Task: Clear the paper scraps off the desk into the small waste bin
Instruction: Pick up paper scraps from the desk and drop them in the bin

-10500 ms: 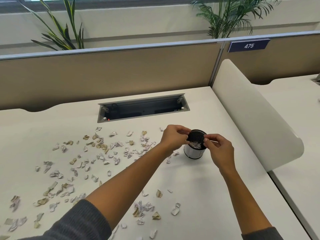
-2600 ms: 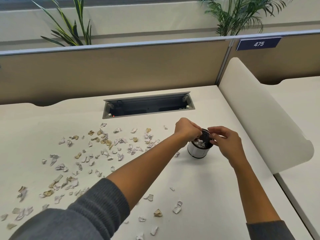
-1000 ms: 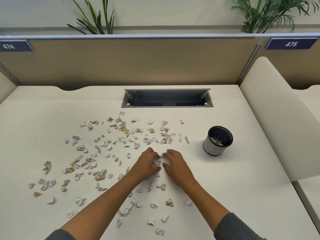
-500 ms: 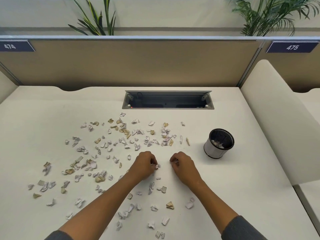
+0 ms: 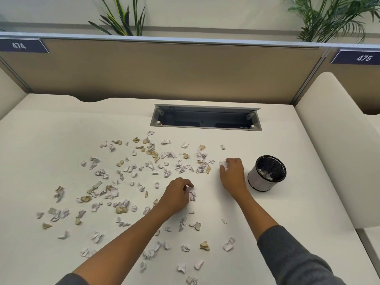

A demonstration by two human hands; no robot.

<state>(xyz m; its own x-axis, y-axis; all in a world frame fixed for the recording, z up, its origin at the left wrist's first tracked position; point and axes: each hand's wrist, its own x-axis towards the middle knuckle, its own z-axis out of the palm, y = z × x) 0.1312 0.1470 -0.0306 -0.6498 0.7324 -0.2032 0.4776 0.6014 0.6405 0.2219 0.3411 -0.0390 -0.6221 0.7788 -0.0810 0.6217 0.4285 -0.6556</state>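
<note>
Head camera looked down on a cream tabletop [image 5: 61,140] strewn with white and tan paper scraps [image 5: 127,177], thickest left of centre and thinner along the near edge. The left hand [image 5: 177,195] lay knuckles-up among them, fingers curled down together over a few white bits beside its fingertips; whether it actually gripped any could not be told. The right hand [image 5: 232,174] reached farther out, its fingers bunched around a white scrap [image 5: 223,166] at their tips. Just right of that hand stood the small waste bin [image 5: 265,173], a white cylinder with a black mesh rim, upright, with crumpled paper inside. Behind the scraps sat a recessed cable tray [image 5: 205,118], and a tan partition [image 5: 174,70] closed the back.
</note>
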